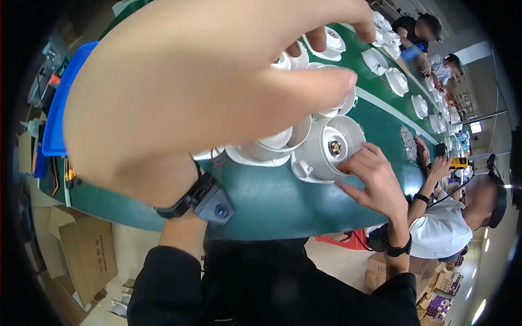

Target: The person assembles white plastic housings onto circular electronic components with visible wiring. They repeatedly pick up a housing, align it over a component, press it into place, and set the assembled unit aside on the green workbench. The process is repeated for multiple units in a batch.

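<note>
1. Your right hand is gripping the cup's rim, fingers and thumb clamped on it, apparently steadying it.
2. Cup is standing on the table, mouth up, probably for easy reach.
3. Your left hand is hanging above other cups, thumb and fingers apart.

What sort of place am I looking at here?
Probably a factory assembly workshop: many similar white housings on a long green workbench, co-workers along its side, and cardboard boxes on the floor.
</note>
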A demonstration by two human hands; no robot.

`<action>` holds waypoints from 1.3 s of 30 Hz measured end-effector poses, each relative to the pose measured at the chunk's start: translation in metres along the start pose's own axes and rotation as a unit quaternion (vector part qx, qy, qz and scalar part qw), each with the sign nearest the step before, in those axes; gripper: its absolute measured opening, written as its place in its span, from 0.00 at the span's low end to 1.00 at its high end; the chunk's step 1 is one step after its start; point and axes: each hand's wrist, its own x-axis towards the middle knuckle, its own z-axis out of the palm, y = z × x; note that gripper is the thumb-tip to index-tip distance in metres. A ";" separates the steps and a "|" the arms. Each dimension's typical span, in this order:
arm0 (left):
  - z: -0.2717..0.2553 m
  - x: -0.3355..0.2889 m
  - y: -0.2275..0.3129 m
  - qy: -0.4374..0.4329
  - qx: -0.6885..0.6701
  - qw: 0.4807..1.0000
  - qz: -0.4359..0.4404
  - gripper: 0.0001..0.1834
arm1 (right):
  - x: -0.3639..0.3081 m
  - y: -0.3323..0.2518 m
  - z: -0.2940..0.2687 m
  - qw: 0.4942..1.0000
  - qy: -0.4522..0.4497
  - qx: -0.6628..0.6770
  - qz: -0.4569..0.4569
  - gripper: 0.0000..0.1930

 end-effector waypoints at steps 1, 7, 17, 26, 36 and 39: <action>0.000 -0.002 0.004 0.001 0.014 1.000 0.004 0.24 | 0.000 0.003 0.005 0.999 0.016 0.033 -0.013 0.12; -0.003 -0.004 0.016 0.001 0.077 0.997 0.001 0.21 | -0.004 0.055 -0.031 0.943 0.224 0.215 0.118 0.14; 0.018 0.020 0.002 0.073 0.030 0.996 0.042 0.22 | 0.033 -0.005 -0.085 0.837 0.408 0.350 -0.107 0.25; 0.028 0.038 -0.011 0.088 -0.008 0.995 -0.036 0.27 | 0.065 0.022 -0.055 0.836 0.477 0.232 -0.143 0.20; 0.052 0.074 0.006 0.127 -0.260 0.948 -0.136 0.57 | 0.082 0.019 -0.055 0.770 0.558 0.232 -0.204 0.24; 0.058 0.078 0.001 0.121 -0.233 0.960 -0.097 0.60 | 0.082 0.023 -0.058 0.764 0.559 0.235 -0.219 0.24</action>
